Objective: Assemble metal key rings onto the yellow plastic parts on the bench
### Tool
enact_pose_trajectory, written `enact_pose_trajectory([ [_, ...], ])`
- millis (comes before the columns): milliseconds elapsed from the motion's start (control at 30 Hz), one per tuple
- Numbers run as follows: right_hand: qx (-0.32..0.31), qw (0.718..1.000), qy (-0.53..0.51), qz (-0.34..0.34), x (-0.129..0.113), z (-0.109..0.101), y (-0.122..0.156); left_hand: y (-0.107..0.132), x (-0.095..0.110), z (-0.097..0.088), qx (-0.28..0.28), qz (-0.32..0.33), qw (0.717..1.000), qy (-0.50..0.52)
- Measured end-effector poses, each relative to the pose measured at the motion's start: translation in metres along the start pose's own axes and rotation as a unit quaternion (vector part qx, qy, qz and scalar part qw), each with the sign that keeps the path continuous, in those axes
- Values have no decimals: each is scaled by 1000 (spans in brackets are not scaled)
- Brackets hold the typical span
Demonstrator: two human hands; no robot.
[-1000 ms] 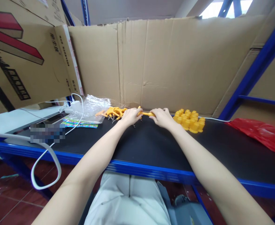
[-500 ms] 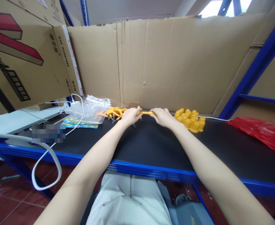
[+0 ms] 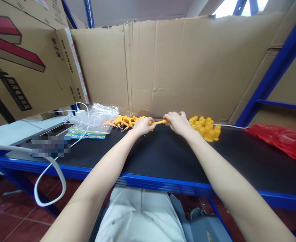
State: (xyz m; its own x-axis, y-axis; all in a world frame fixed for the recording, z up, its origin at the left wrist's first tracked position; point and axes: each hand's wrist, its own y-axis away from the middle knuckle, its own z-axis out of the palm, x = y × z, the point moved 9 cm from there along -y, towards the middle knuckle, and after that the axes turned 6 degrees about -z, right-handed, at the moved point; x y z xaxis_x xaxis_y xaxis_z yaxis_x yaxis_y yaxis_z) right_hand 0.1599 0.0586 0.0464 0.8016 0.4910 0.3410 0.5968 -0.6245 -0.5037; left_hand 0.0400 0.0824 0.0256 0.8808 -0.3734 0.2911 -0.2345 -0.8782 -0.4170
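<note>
My left hand [image 3: 142, 125] and my right hand [image 3: 177, 122] both grip the two ends of a slim orange toy piece [image 3: 158, 122] just above the black shelf top [image 3: 163, 153], near the cardboard back wall. Both hands are closed around it. A small metal ring dangles under the left hand. Left of that hand lies a heap of orange pieces with key rings [image 3: 122, 121]. Right of the right hand stands a cluster of yellow-orange plastic caps [image 3: 205, 127].
A clear plastic bag [image 3: 99, 114] and a colourful card [image 3: 86, 134] lie at the left, with a white charger and cable [image 3: 81, 112] and a phone [image 3: 57, 129]. A red plastic bag [image 3: 281, 143] lies at the right. Cardboard walls [image 3: 188, 67] and blue rack posts [image 3: 276, 74] enclose the shelf.
Both hands have lifted slightly and turned the orange piece, with the right hand now raised and its fingers curled over the end. Nothing else on the shelf has moved.
</note>
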Motion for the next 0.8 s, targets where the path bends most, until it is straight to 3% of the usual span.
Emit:
enact_pose_trajectory([
  [233, 26, 1000, 7, 4, 0, -8, -1, -2, -6, 15, -72, -60, 987, 133],
  [367, 49, 996, 13, 70, 34, -14, 10, 2, -18, 23, -113, -100, 975, 163],
  [567, 53, 968, -43, 242, 109, -10, 40, -5, -49, 10, -30, -95, 993, 63],
  [667, 12, 958, -71, 277, 117, 2, 45, -7, -56, 5, -2, -90, 995, 36],
  [800, -58, 958, -65, 275, 110, 25, 46, -8, -61, 1, 26, -96, 995, 18],
])
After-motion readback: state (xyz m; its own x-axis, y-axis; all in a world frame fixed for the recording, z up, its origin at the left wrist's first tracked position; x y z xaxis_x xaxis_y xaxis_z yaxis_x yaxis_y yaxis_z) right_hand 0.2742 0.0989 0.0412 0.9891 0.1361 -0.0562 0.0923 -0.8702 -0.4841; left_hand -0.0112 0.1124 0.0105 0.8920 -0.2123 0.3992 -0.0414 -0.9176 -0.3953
